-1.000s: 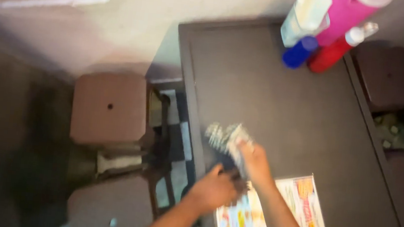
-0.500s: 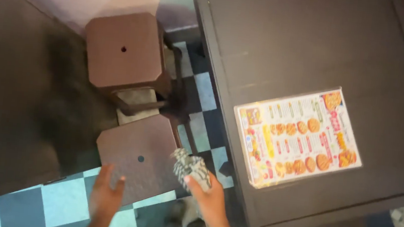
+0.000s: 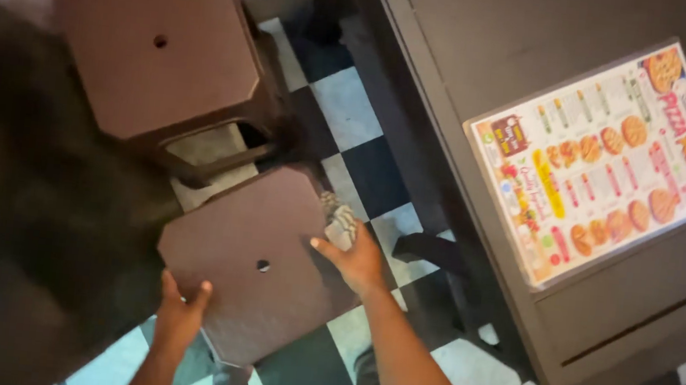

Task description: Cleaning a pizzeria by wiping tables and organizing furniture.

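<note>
You are leaning over a brown plastic stool (image 3: 255, 264) with a small round hole in the middle of its seat, and both of your hands are on it. Your left hand (image 3: 180, 313) is gripping the near left edge of the seat, fingers spread and curling over the rim. Your right hand (image 3: 356, 257) is resting on the seat's far right corner, clenched around a crumpled grey patterned cloth (image 3: 339, 220), which is bunching up out of your fist and touching that corner of the stool. The stool is standing on a black-and-white checkered floor (image 3: 363, 161), just beside a second brown stool (image 3: 159, 42) of the same kind, which is sitting farther from you toward the upper left, its leg nearly touching the nearer seat. To your right a dark table (image 3: 491, 81) is running along the frame, well apart from your left hand but near your right one. A laminated menu (image 3: 601, 160) printed with pictures of pizzas is lying flat on the table close to its near edge. A dark blurred shape is filling the left side of the view, and you cannot tell what it is.
</note>
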